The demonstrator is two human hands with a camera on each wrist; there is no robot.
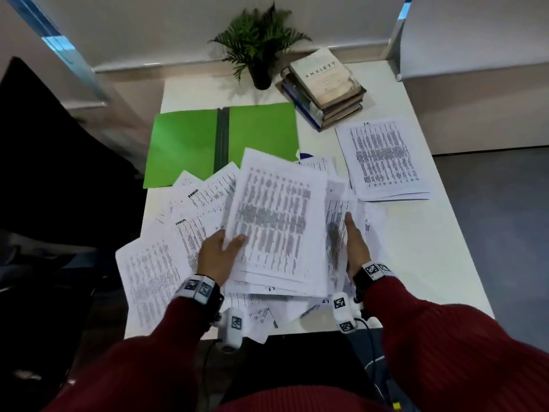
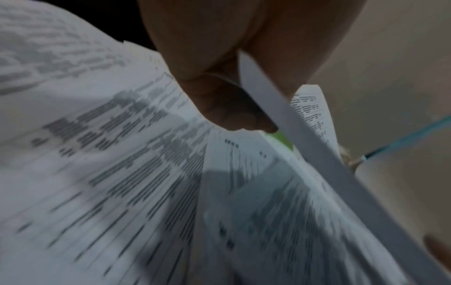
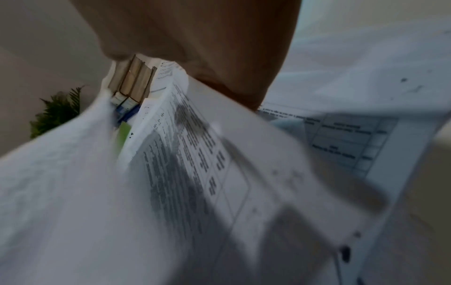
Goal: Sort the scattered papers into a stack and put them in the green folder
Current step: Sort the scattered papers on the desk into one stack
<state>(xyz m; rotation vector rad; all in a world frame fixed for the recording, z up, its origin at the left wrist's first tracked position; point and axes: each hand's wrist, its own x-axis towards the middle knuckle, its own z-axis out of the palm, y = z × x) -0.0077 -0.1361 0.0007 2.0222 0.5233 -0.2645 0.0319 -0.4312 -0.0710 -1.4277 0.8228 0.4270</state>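
Note:
The green folder (image 1: 184, 144) lies open and flat at the back left of the white table (image 1: 416, 248). A raised stack of printed papers (image 1: 276, 221) hangs above the table's middle. My left hand (image 1: 228, 242) grips the stack's lower left edge, thumb on top and fingers hidden underneath. The left wrist view shows that left hand (image 2: 231, 86) pinching the paper edge (image 2: 268, 100). My right hand (image 1: 353, 233) stands edge-on with straight fingers against the stack's right side. Blurred papers (image 3: 171, 173) fill the right wrist view under the palm (image 3: 207, 38). Loose sheets (image 1: 148, 272) fan out at the left.
A separate tidy pile of sheets (image 1: 383, 159) lies at the right. A pile of books (image 1: 323, 84) and a potted fern (image 1: 258, 46) stand at the back by the wall. A dark chair (image 1: 44, 159) is left of the table. Some sheets overhang the near edge.

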